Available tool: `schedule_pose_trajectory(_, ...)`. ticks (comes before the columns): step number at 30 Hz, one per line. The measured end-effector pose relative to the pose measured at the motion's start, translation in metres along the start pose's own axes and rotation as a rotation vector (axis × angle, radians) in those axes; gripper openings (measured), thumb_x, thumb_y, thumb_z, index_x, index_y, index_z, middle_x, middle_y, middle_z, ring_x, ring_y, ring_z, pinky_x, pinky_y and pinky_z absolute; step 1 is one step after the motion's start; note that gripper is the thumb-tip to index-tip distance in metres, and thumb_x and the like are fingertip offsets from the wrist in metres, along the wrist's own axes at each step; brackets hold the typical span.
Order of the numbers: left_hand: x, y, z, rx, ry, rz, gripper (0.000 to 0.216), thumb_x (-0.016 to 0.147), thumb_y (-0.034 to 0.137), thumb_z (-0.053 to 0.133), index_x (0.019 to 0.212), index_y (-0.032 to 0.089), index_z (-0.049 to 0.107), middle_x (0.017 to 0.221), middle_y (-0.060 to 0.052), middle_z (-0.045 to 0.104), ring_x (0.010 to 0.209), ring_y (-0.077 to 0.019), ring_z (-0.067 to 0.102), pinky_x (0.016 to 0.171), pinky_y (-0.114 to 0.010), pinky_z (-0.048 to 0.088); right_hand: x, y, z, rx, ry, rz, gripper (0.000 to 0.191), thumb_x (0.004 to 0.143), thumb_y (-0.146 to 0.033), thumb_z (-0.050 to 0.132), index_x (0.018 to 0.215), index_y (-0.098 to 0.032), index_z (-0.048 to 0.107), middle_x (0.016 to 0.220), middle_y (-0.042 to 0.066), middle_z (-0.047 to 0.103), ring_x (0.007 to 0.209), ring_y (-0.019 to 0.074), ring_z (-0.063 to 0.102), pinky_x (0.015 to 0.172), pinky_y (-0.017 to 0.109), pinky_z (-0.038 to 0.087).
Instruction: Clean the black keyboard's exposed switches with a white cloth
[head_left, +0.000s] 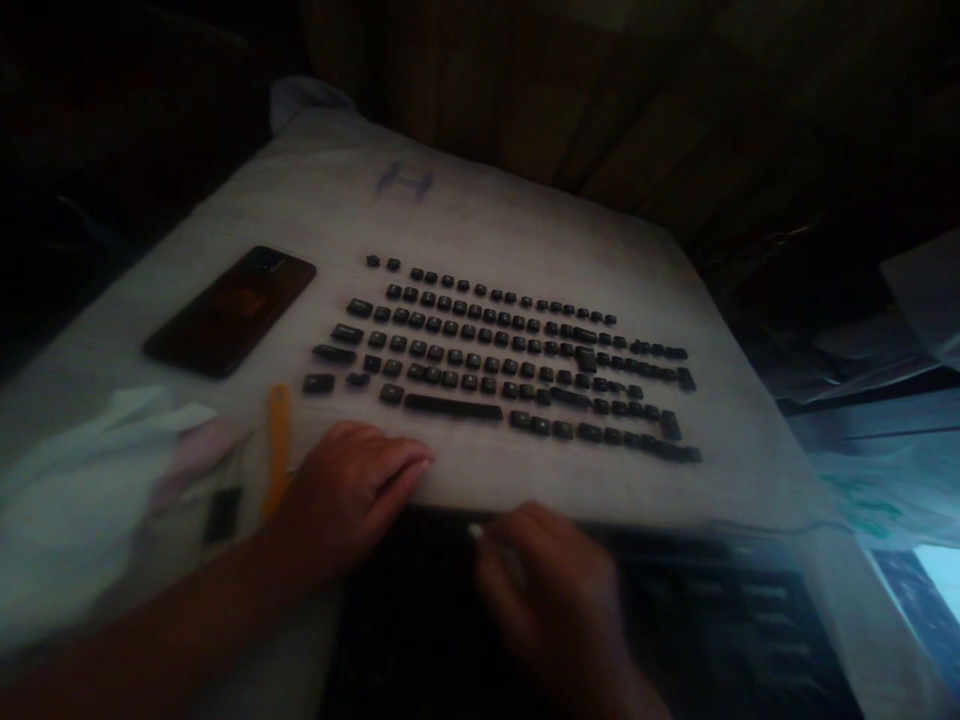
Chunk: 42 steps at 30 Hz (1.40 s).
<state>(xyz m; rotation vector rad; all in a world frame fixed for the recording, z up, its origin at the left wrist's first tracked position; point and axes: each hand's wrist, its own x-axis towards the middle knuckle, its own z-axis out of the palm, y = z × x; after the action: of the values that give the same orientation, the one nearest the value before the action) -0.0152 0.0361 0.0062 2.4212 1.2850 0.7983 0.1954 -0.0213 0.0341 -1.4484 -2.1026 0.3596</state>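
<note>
A dark keyboard base (pixel 675 600) lies along the near edge, blurred and dim. My left hand (pixel 352 480) is closed at its far left corner, thumb and forefinger together; whatever is between them is hidden. Over the base, my right hand (pixel 555 570) is closed in a pinch, with a small white tip (pixel 475 531) showing at its fingertips; the rest of that thing is covered. Beyond both hands, loose black keycaps lie in rows on the pale cloth, among them the long space bar key (pixel 453 406).
A dark smartphone (pixel 236 312) lies at the left. Nearer are an orange flat strip (pixel 278 440), a small black piece (pixel 223 514), and a crumpled white cloth (pixel 75 510) beside something pink (pixel 196 455). A clear plastic bag (pixel 885 500) sits at the right edge.
</note>
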Motion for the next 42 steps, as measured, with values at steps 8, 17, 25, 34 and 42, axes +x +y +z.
schedule_pose_trajectory(8,0.0,0.001,-0.001,-0.007,0.002,-0.01,0.027,0.099,0.032,0.045,0.097,0.02,0.069,0.081,-0.002,0.075,0.073,-0.0198,0.067,0.074,-0.037,0.048,0.001,-0.009,0.006,0.011,0.024,-0.033,0.026,0.085,-0.008,0.051,0.062,-0.018,0.059,0.058,0.0,0.056,0.052,0.0113,0.051,0.051,0.024,0.035)
schedule_pose_trajectory(17,-0.001,-0.001,0.0,-0.001,-0.005,-0.011,0.027,0.1,0.032,0.044,0.098,0.019,0.067,0.085,-0.002,0.076,0.076,-0.0202,0.067,0.076,-0.038,0.047,0.003,-0.013,0.011,-0.031,-0.017,-0.026,0.027,0.085,-0.009,0.05,0.061,-0.018,0.056,0.059,0.0,0.054,0.052,0.0117,0.05,0.052,0.026,0.032)
schedule_pose_trajectory(25,0.0,0.0,0.0,-0.017,-0.024,-0.029,0.027,0.099,0.033,0.044,0.097,0.021,0.068,0.085,-0.002,0.076,0.076,-0.0202,0.067,0.077,-0.038,0.047,0.005,-0.015,0.012,-0.065,-0.031,0.018,0.023,0.082,-0.009,0.052,0.062,-0.019,0.056,0.06,-0.001,0.055,0.052,0.0119,0.05,0.052,0.026,0.031)
schedule_pose_trajectory(34,0.0,0.0,0.0,-0.035,-0.021,-0.039,0.025,0.098,0.033,0.045,0.097,0.022,0.068,0.083,-0.001,0.076,0.075,-0.0195,0.066,0.076,-0.038,0.047,0.007,-0.015,0.012,-0.051,-0.035,0.012,0.022,0.081,-0.009,0.051,0.061,-0.019,0.056,0.06,-0.001,0.055,0.052,0.0122,0.05,0.052,0.026,0.031)
schedule_pose_trajectory(42,0.0,-0.001,0.0,-0.014,-0.019,-0.033,0.025,0.099,0.033,0.045,0.097,0.022,0.068,0.086,-0.001,0.077,0.077,-0.0197,0.068,0.077,-0.038,0.047,0.008,-0.014,0.012,-0.06,-0.045,0.025,0.02,0.079,-0.009,0.052,0.062,-0.019,0.056,0.06,-0.001,0.056,0.053,0.0117,0.051,0.053,0.025,0.032)
